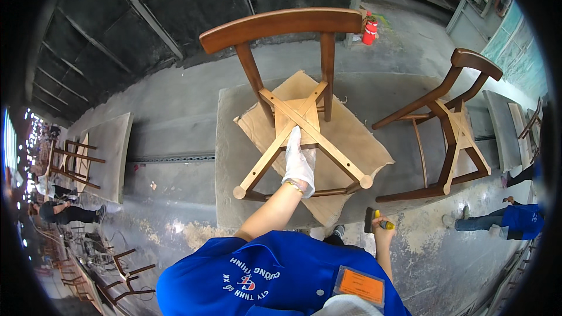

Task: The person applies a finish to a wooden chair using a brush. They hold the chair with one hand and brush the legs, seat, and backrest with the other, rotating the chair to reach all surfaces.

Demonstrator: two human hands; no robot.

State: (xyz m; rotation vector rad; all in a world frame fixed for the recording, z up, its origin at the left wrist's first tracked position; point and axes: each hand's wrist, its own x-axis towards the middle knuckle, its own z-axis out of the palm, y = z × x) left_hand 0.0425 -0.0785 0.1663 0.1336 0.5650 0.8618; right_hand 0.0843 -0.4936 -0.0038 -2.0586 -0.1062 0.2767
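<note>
Holding the brush (369,220) was your right hand (383,233), out to the right of your body, fingers wrapped round its yellow handle; dark head pointed left, well apart from the near chair (300,122). Your left hand (299,158), in a whitish see-through glove (299,178), reached up the middle of that chair, fingers extended and close together, tips at the crossing of the pale slats (343,162). Couldn't tell if they gripped the wood or just rested there. Near chair was straight ahead of you, brown back on the far side, over the cardboard (366,155) on the grey slab (232,117). Second chair (462,131) stood to its right, same pale crossed slats, apart from it. Red extinguisher (369,34) sat beyond, upper right. Co-worker in blue (521,220) was far right.
</note>
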